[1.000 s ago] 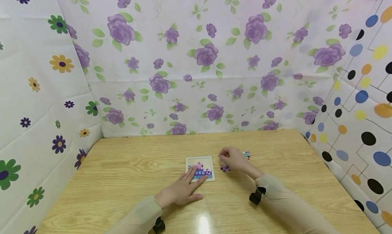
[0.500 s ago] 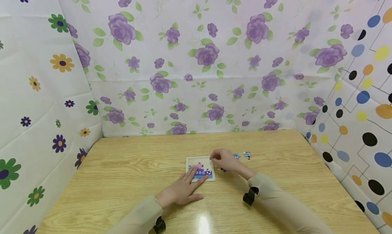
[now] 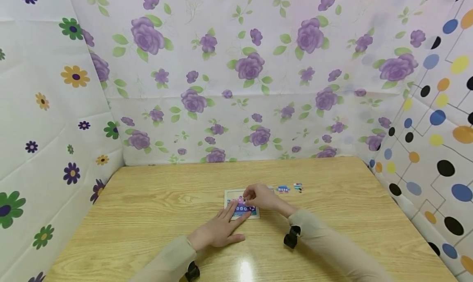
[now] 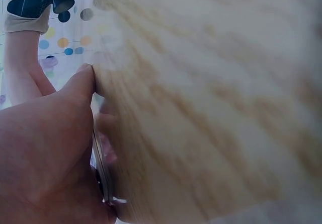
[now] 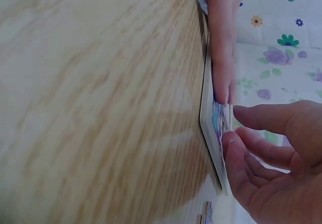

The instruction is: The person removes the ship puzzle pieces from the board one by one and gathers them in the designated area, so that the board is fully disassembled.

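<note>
A small square jigsaw puzzle (image 3: 240, 189) with a pale frame lies on the wooden table, its lower part filled with purple, pink and blue pieces. My left hand (image 3: 218, 229) lies flat with fingers spread over the puzzle's near left part. Over the puzzle's right half, my right hand (image 3: 261, 197) has thumb and fingertips drawn together. In the right wrist view these fingers (image 5: 239, 166) pinch a thin puzzle piece (image 5: 231, 119), mostly hidden, close over the board. The left wrist view shows the left hand (image 4: 55, 138) against the tabletop.
Loose puzzle pieces (image 3: 283, 189) lie right of the board, with another group (image 3: 297, 187) farther right. The wooden table (image 3: 166, 191) reaches back to a flowered cloth (image 3: 229, 122). Patterned cloths also hang at both sides.
My right hand has moved left from beside the loose pieces to over the puzzle, uncovering blue pieces behind it. The left hand has stayed in place on the board.
</note>
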{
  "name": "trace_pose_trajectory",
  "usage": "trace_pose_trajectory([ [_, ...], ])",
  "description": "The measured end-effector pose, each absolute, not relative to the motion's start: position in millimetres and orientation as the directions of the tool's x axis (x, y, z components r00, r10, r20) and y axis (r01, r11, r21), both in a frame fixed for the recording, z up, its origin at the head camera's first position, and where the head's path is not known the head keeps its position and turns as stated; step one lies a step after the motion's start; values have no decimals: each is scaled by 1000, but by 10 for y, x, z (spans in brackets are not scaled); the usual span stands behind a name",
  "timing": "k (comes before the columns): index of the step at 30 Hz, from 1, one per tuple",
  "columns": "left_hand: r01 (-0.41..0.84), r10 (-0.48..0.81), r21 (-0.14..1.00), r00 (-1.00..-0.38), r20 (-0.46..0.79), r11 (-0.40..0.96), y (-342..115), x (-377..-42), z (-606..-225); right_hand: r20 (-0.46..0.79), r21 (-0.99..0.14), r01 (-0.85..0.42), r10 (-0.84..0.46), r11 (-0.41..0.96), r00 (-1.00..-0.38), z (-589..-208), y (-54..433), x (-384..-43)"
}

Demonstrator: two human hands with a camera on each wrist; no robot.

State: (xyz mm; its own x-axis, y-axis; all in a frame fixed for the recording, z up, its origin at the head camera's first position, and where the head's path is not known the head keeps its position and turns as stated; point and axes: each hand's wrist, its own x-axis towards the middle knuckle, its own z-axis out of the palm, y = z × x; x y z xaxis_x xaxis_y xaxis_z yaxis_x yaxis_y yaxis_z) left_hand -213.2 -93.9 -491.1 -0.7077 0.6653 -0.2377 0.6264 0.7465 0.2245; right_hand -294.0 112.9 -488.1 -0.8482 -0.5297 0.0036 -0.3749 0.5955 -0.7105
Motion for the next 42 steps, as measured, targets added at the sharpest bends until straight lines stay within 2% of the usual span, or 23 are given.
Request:
trace_pose_trajectory([
  [9, 631, 670, 226, -705, -231, 742, -938, -2133, -4913, -69, -668, -314, -477, 675, -876, -4831, 1024, -2913],
  [17, 617, 655, 219, -715, -245, 756, -930, -2122, -4910, -87, -657, -303, -469, 690, -879, -4871, 972, -2930],
  [42, 603, 641, 219, -732, -232, 767, -911, -2076, -4859, -39, -677, -338, -491, 654, -870, -4868, 956, -2926],
])
